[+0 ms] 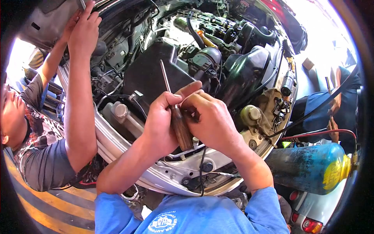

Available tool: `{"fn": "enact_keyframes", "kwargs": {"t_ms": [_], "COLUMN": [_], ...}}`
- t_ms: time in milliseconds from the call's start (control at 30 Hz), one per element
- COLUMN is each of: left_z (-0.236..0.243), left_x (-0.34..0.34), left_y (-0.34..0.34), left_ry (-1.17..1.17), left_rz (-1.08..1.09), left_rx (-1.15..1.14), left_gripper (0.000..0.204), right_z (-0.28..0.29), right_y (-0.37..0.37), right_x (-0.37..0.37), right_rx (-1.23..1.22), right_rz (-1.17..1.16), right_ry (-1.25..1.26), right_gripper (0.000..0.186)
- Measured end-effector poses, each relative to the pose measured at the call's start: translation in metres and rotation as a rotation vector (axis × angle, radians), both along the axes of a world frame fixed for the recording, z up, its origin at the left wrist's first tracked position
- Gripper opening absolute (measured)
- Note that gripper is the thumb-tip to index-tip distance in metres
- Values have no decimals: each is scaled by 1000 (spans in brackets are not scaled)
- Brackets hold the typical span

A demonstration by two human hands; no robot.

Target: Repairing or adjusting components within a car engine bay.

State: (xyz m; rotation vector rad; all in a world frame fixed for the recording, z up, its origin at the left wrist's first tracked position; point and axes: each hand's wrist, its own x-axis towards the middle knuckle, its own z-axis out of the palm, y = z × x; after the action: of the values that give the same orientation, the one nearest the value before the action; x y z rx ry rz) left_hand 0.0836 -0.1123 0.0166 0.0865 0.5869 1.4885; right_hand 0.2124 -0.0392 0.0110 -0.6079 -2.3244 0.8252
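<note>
My left hand [161,124] grips a screwdriver with a worn brown handle [180,132] and a long bare metal shaft [165,76] pointing up and slightly left, its thumb lying along the top of the handle. My right hand [212,121] is closed beside it, fingers curled at the top of the handle; what its fingertips hold is hidden. Both hands are over the front of an open engine bay, above the silver front body edge [152,173], with a black plastic box [144,74] behind them and a round reservoir cap [253,114] to the right.
A co-worker [43,152] at the left raises both arms to the bonnet [43,21]. Another person [319,117] stands at the right, hands on a rod. A blue gas cylinder [300,169] with red and black hoses lies at the lower right, above a white vehicle's tail [319,210].
</note>
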Motion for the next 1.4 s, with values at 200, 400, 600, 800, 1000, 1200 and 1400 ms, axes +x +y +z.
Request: {"fn": "enact_keyframes", "kwargs": {"t_ms": [200,400,600,800,1000,1200,1400], "left_z": [5,4,0,0,-1,-1,5], "left_x": [1,-2,0,-3,-2,0,-6], "left_y": [-3,-4,-6,-7,-6,-6,-5], "left_ry": [-23,-64,455,451,449,540,815], "left_rz": [-51,-67,7,-59,-26,-42,-79], "left_rx": [-7,54,-154,-70,-61,-51,-7], "left_gripper": [49,48,38,18,13,12,17], "right_z": [7,5,1,0,-4,-2,3], "right_y": [7,10,20,23,28,33,31], "right_x": [4,3,5,9,14,21,26], "right_rx": [21,57,17,30,-170,-248,-528], "right_rz": [61,70,-102,-63,23,187,206], "right_ry": [-101,77,262,341,312,336,335], "right_gripper": [23,22,16,15,15,17,16]}}
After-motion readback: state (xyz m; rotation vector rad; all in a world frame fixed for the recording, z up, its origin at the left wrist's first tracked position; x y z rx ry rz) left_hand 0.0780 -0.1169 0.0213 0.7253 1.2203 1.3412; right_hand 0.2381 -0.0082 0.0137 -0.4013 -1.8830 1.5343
